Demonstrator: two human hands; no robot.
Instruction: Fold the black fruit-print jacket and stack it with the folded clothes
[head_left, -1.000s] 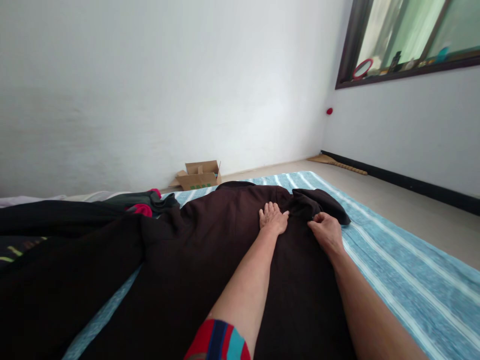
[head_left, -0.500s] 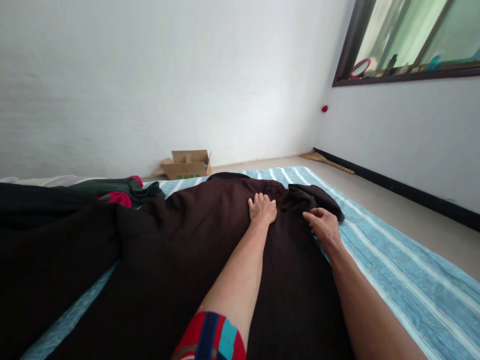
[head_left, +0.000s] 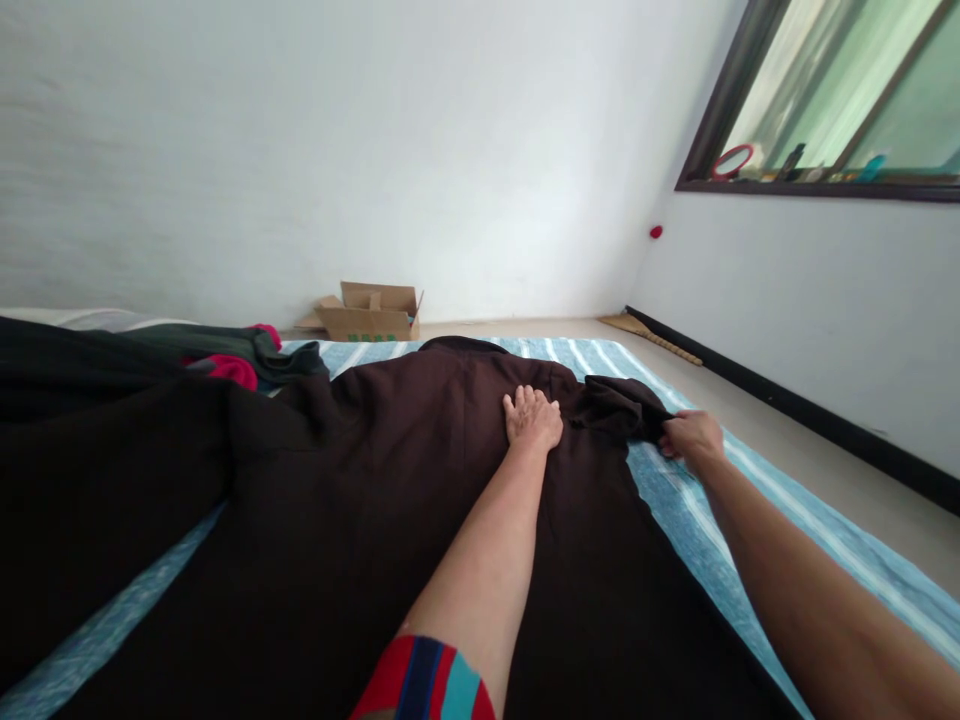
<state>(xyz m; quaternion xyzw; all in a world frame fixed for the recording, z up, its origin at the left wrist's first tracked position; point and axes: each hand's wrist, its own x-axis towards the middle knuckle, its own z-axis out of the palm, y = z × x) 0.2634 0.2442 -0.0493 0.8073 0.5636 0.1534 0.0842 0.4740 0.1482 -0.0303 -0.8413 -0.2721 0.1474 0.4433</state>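
Observation:
A dark brown coat (head_left: pixel 405 470) lies spread out over a blue and white striped sheet (head_left: pixel 667 500), its collar at the far end. My left hand (head_left: pixel 534 418) rests flat on the coat near its right shoulder, fingers spread. Off to the right, my right hand (head_left: pixel 694 438) is closed on the end of the coat's right sleeve (head_left: pixel 619 405), which is bunched and twisted near the shoulder. The coat's left sleeve (head_left: pixel 112 470) stretches out to the left side.
Dark green and black clothes with pink parts (head_left: pixel 232 370) lie at the left. Beyond the sheet, an open cardboard box (head_left: pixel 371 315) stands by the wall. A broom (head_left: pixel 652 338) lies on the floor along the right wall, below a window (head_left: pixel 832 100).
My right hand has moved right from beside the shoulder and now pulls the sleeve end outward. My left hand stays on the coat. The view has shifted slightly.

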